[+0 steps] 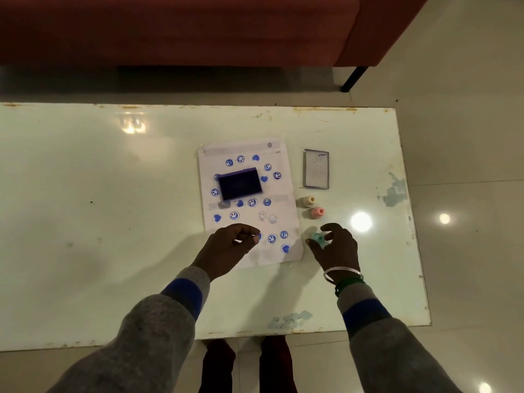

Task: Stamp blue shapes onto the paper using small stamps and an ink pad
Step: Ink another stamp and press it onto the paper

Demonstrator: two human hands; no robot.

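A white paper (283,191) lies on the table, covered with several blue smiley and heart prints. The open blue ink pad (240,184) sits on the paper's upper left. My left hand (226,248) hovers over the paper's lower left corner, fingers loosely curled, with nothing visible in it. My right hand (337,248) is just right of the paper, thumb and fingers curled round a teal stamp (317,238) that stands on the table. A pink stamp (317,213) and a yellow stamp (308,201) stand in a column beyond it.
The ink pad's lid (316,169) lies right of the paper. The glossy pale table (113,222) has worn edges; its right edge is close to the stamps. A red sofa (198,29) stands beyond the far edge. My feet show under the near edge.
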